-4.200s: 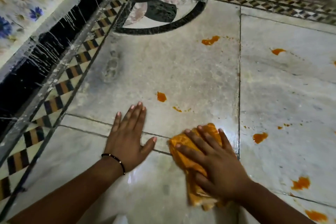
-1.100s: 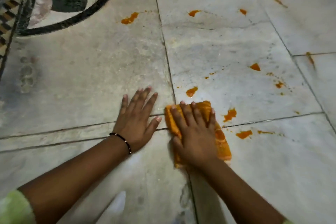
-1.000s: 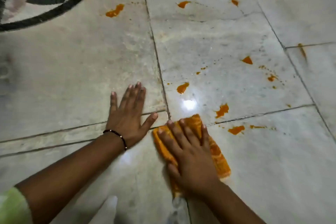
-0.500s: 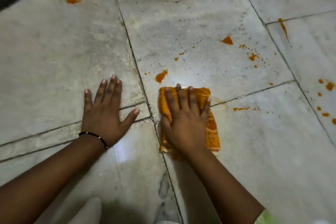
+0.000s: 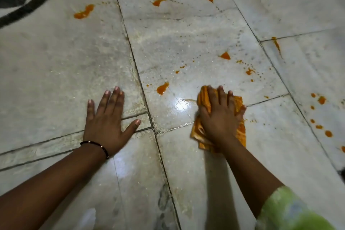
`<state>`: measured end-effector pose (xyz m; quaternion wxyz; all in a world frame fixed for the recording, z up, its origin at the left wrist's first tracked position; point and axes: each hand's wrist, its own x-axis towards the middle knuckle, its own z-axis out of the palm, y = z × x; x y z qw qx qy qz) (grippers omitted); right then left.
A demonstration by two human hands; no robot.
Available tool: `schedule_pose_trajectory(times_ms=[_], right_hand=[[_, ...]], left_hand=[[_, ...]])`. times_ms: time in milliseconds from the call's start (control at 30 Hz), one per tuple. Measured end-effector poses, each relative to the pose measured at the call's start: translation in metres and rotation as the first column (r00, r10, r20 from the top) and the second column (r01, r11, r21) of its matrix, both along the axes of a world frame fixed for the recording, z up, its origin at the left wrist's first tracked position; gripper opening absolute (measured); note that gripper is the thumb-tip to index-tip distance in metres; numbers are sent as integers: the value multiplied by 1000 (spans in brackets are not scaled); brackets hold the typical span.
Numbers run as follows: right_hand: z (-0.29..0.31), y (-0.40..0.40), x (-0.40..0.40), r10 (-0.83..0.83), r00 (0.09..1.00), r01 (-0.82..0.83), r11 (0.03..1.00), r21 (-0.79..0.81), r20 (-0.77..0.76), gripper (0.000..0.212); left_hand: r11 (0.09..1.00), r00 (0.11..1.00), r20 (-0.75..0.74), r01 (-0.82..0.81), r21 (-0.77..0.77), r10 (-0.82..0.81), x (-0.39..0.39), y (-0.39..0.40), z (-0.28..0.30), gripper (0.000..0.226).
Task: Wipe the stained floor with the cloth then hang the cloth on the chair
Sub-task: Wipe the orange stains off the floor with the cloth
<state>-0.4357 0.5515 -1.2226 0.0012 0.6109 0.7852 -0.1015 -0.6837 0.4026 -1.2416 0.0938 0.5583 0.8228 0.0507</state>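
An orange cloth (image 5: pixel 239 101) lies bunched on the pale marble floor (image 5: pixel 56 65). My right hand (image 5: pixel 219 117) presses flat on it with straight fingers, covering most of it. My left hand (image 5: pixel 108 119) rests flat on the floor to the left, fingers spread, a dark bracelet on the wrist. Orange stains dot the tiles: one blob (image 5: pixel 162 87) just left of the cloth, a smear (image 5: pixel 84 12) far left, others (image 5: pixel 225 55) beyond the cloth and several spots (image 5: pixel 321 100) at the right. No chair is in view.
A dark curved inlay (image 5: pixel 37 2) marks the floor at the top left. Tile joints run diagonally between my hands. A wet, shiny patch (image 5: pixel 180 105) lies just left of the cloth.
My right hand has slid the cloth to the right across the tile joint; the stains beside that joint are gone. The left hand stays planted on the floor.
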Motion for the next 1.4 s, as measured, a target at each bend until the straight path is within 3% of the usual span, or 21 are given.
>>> schedule_pose_trajectory(times_ms=[67,200,367,500,600,733,800,967,1133,1267,1400], right_hand=[[1,14,-35,-1,1000,1,1000,-4,-5,66],[3,-9,-66,282,959,-282,959,23,8,63],[1,-64,-8,440,898,-440,898,19,-15,67],[-1,-57,52,496,867,-496,868,-8,48,67],[2,-23,53,468,881,-468,883,-16,71,63],[0,19,0,184,980,-187,982,29,77,62],[0,34,-45,118,990,-122,992,36,81,58],[4,8,-134,457,889,-457,890,-3,18,55],[0,-42,-83,646,763,-646,762,47,14,55],[0,-33,-10,655,753,-657,752,45,59,59],[1,2,-29,515,855,-516,857,-1,70,57]], left_hand=[[1000,1000,-7,1,4,-1,0,0,0,89],[1000,1000,-5,-1,10,1,0,1,-2,89],[1000,1000,-2,-5,15,5,-1,-1,-2,90],[1000,1000,-5,3,12,-3,-2,-1,-4,89],[1000,1000,-19,5,25,-4,-2,0,-5,89],[999,999,-32,1,35,0,-1,-1,-7,87],[1000,999,-43,-2,29,3,0,0,-6,87],[999,999,-45,-5,32,6,0,0,-6,87],[1000,999,-46,-1,27,2,-1,-1,-5,87],[999,999,-37,-6,39,7,-1,-2,-5,89],[993,995,0,-98,69,98,1,-2,-5,104]])
